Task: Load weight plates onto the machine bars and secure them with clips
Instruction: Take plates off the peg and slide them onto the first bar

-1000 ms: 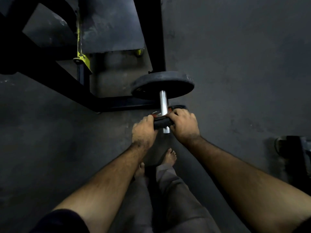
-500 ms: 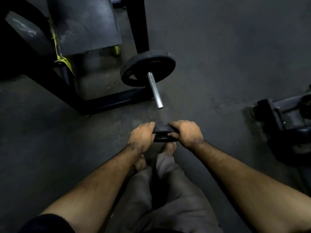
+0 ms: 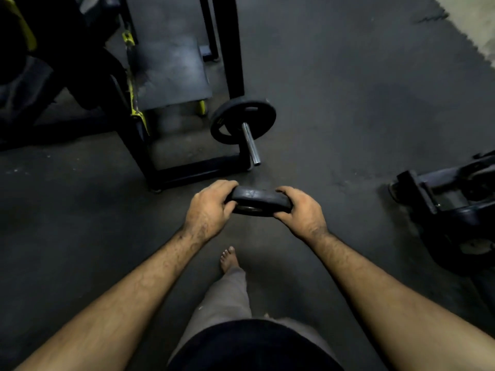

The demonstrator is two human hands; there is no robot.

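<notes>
head view looks down on both arms stretched forward, and the whole next move turns on one line-up: the hole of the small plate (image 3: 258, 200) against the free tip of the steel bar (image 3: 251, 144). the left hand (image 3: 207, 210) wraps one rim of that plate and the right hand (image 3: 301, 211) wraps the other, fingers curled over the top edge and thumbs underneath, so the disc hangs between them, lying nearly flat with its edge toward the camera. it is held in the air, short of the bar's end and a little lower in the picture, not touching it.

the bar sticks out from the black machine frame (image 3: 192, 172) and points toward the person, slanting slightly to their right. a larger plate (image 3: 257, 113) already sits on it, pushed well up the shaft, with bare steel showing in front of it. no clip is visible on the bar (too dark to be sure of small parts).

by my reading, the held disc must be tipped upright so its face meets the bar end square, then raised and pushed forward along the bar's long axis. both hands are about equally near the tip; the right may be a shade closer, given the slant. a bare foot (image 3: 229, 259) stands on the floor (image 3: 348, 103) almost under the plate, so a slip would matter.
</notes>
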